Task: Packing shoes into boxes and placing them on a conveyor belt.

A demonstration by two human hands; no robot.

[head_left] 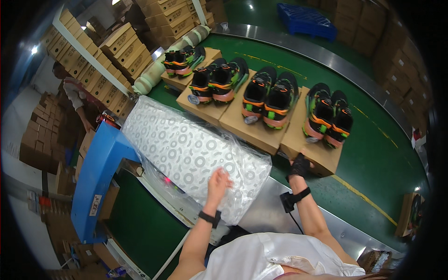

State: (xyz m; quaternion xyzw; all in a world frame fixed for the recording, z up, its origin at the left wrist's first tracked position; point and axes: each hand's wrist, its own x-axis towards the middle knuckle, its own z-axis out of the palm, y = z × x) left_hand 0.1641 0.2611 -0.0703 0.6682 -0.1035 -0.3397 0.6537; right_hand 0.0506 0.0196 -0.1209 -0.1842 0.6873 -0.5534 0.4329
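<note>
My left hand [218,183] is over a stack of white sheets [163,135] with a grey ring pattern, partly wrapped in clear plastic. Its fingers are apart and hold nothing; whether they touch the sheets I cannot tell. My right hand [301,166], in a black glove, grips the near end of a brown shoebox [322,163]. On that box stands a pair of black sneakers [329,116] with orange, green and pink trim. Further left along the row, similar pairs of sneakers [270,98] stand on more boxes [249,133]. Dark bands circle both my wrists.
A green conveyor belt [368,154] with metal edges runs under the boxes. At left stands a blue machine arm [100,172] over another green belt [140,210]. Stacked shoeboxes [126,46] and a person [77,95] are behind it. A blue pallet [305,21] lies far back.
</note>
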